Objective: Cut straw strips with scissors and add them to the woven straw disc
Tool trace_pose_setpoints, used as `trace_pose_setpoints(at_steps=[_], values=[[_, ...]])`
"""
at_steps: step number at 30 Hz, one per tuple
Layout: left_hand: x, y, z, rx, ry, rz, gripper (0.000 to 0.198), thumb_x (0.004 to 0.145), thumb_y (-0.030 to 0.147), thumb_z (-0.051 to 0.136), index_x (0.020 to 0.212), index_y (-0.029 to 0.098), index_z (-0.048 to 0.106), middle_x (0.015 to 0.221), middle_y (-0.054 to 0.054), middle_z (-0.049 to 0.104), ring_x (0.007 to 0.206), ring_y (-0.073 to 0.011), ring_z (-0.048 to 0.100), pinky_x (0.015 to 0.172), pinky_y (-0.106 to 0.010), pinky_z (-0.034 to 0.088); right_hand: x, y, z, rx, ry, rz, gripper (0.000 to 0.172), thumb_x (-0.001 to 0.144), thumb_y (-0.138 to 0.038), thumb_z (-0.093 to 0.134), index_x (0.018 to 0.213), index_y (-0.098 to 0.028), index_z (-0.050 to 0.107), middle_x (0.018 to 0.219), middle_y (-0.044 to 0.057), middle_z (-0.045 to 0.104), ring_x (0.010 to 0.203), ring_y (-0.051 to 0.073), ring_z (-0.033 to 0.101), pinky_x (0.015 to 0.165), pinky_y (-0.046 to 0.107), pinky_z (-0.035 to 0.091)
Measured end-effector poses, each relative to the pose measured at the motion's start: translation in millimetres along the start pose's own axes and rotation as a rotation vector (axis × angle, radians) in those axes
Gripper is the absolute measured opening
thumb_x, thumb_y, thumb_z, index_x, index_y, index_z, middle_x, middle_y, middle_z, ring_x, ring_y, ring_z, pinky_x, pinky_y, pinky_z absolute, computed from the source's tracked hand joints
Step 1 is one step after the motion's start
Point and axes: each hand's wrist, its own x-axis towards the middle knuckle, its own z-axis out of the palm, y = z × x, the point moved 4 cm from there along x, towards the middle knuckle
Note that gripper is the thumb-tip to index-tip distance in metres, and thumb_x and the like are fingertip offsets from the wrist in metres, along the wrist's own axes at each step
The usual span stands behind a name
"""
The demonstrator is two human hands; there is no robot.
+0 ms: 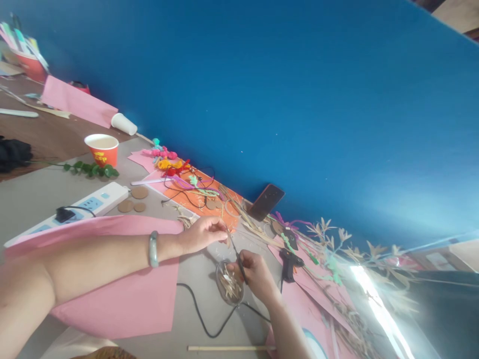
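My left hand (202, 233), with a pale green bangle on the wrist, pinches a thin straw-coloured strip (227, 240) between its fingertips. My right hand (254, 273) is closed round small black-handled scissors (236, 255), whose blades point up toward that strip. Just below the two hands sits a small clear round dish (229, 284) with several short straw-coloured cuttings in it. Both hands hover over the grey table (41, 194), close together.
Pink paper sheet (123, 294) lies under my left forearm. A black glue gun (289, 263) and its cable, a phone (266, 201) leaning on the blue board, dried stems, an orange sheet with pipe cleaners, a power strip (80, 208), a red paper cup (102, 148) and a wooden stick (230, 348) surround them.
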Motion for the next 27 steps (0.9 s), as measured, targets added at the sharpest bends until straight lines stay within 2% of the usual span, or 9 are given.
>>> trace_pose_setpoints(at_steps=[7,11,17,21,27], values=[[0.8,-2.8,-0.6,0.006,0.019,0.008,0.009,0.075,0.023,0.061,0.075,0.015,0.058,0.076,-0.004,0.068,0.077,-0.0157,0.064,0.075,-0.028,0.047,-1.6,-8.4,-0.5,0.024,0.029,-0.003,0.041,0.064,-0.039,0.071,0.050,-0.020,0.037,0.041,-0.007,0.044,0.043,0.007,0.036,0.043,0.021,0.025],[0.1,-4.6,1.1,-0.067,-0.028,-0.004,0.009,0.077,0.023,0.058,0.074,0.016,0.053,0.075,-0.004,0.068,0.078,-0.0164,0.065,0.077,-0.030,0.047,-3.5,-16.9,-6.7,0.068,0.133,-0.009,0.037,0.063,-0.040,0.073,0.054,-0.019,0.045,0.045,-0.005,0.049,0.045,0.008,0.039,0.045,0.021,0.030],[-2.5,-8.2,4.4,0.028,-0.076,-0.082,0.009,0.076,0.022,0.059,0.081,0.015,0.057,0.069,-0.001,0.064,0.068,-0.0128,0.062,0.067,-0.024,0.046,-6.0,-21.8,-13.6,0.185,0.300,-0.098,0.032,0.058,-0.038,0.077,0.066,-0.018,0.054,0.062,0.000,0.061,0.058,0.014,0.053,0.057,0.025,0.041],[-1.6,-12.9,8.4,0.143,-0.150,-0.015,0.012,0.075,0.023,0.061,0.081,0.013,0.064,0.072,-0.002,0.065,0.067,-0.0120,0.059,0.066,-0.023,0.045,-9.4,-24.9,-9.0,0.326,0.292,-0.114,0.036,0.057,-0.039,0.078,0.075,-0.019,0.055,0.075,0.004,0.067,0.068,0.019,0.061,0.065,0.030,0.047],[-4.7,-16.0,12.7,0.320,-0.197,0.072,0.013,0.073,0.025,0.065,0.079,0.013,0.068,0.076,-0.004,0.068,0.071,-0.0140,0.061,0.067,-0.022,0.045,-12.4,-29.7,-1.8,0.288,0.267,-0.121,0.032,0.060,-0.036,0.076,0.073,-0.019,0.053,0.074,0.004,0.067,0.065,0.017,0.060,0.063,0.029,0.047]])
